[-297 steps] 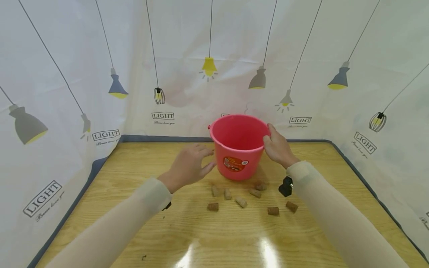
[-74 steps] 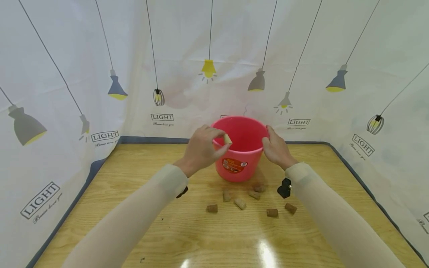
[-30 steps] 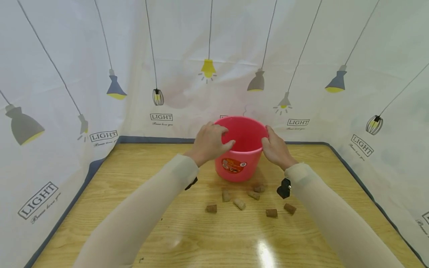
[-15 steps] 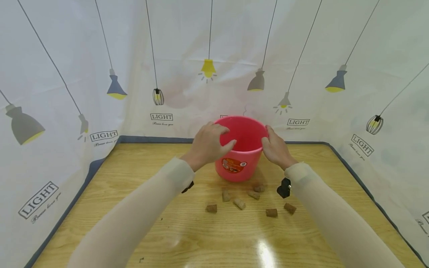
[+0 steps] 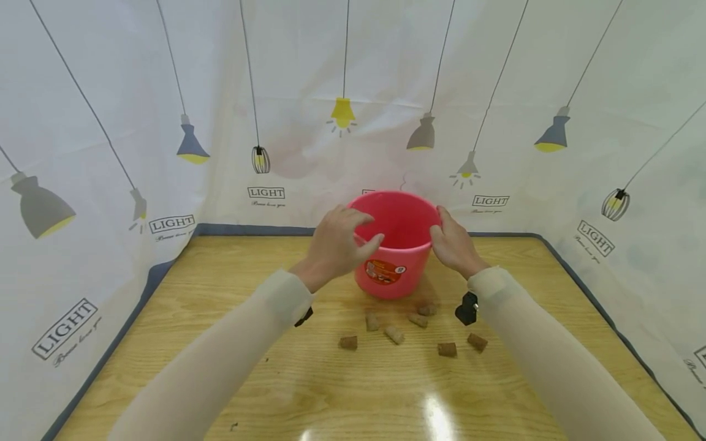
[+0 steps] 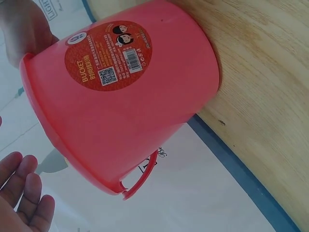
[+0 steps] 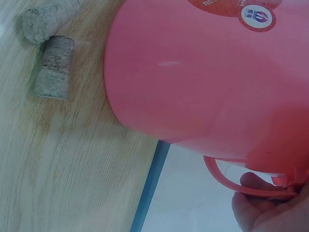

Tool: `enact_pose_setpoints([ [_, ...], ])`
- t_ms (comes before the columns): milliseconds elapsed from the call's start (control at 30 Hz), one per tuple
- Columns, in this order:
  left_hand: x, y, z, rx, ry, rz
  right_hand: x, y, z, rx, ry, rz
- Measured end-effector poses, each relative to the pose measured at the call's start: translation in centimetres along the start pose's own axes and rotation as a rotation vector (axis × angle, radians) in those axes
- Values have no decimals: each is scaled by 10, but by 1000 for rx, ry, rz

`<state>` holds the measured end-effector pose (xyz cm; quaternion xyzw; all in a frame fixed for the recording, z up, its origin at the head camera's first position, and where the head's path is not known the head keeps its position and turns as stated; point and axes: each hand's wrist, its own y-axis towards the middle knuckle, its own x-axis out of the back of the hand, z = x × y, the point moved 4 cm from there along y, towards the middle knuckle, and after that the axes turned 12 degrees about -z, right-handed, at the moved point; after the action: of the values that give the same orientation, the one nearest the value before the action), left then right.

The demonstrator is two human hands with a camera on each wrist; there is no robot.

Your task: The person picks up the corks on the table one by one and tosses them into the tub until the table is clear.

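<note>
A pink bucket (image 5: 410, 269) with a round red label stands on the wooden table. My right hand (image 5: 455, 245) grips its right side at the rim; in the right wrist view its fingers (image 7: 251, 205) curl about the end of the bucket's handle (image 7: 227, 181). My left hand (image 5: 333, 245) is at the left rim, thumb and fingers spread apart with nothing between them. In the left wrist view its fingers (image 6: 33, 191) are apart from the rim. Several corks lie before the bucket, among them a pale cork (image 5: 394, 334) and a brown cork (image 5: 447, 350).
Another brown cork (image 5: 348, 343) lies left of the group, and one more brown cork (image 5: 477, 342) near the right sleeve. A white cloth (image 5: 298, 211) printed with lamps surrounds the table (image 5: 220, 269) at the back and sides.
My left hand took the leftmost pale cork from the table, pinched it over the bucket, then let it go there. It has since drawn back slightly left. The right hand keeps its grip.
</note>
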<state>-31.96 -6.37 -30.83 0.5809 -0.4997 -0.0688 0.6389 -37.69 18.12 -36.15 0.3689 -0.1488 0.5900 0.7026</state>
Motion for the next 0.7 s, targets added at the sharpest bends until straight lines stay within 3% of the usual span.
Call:
enact_pose_setpoints([
  [700, 15, -23, 4, -32, -15, -49, 2, -2, 5, -2, -22, 3],
])
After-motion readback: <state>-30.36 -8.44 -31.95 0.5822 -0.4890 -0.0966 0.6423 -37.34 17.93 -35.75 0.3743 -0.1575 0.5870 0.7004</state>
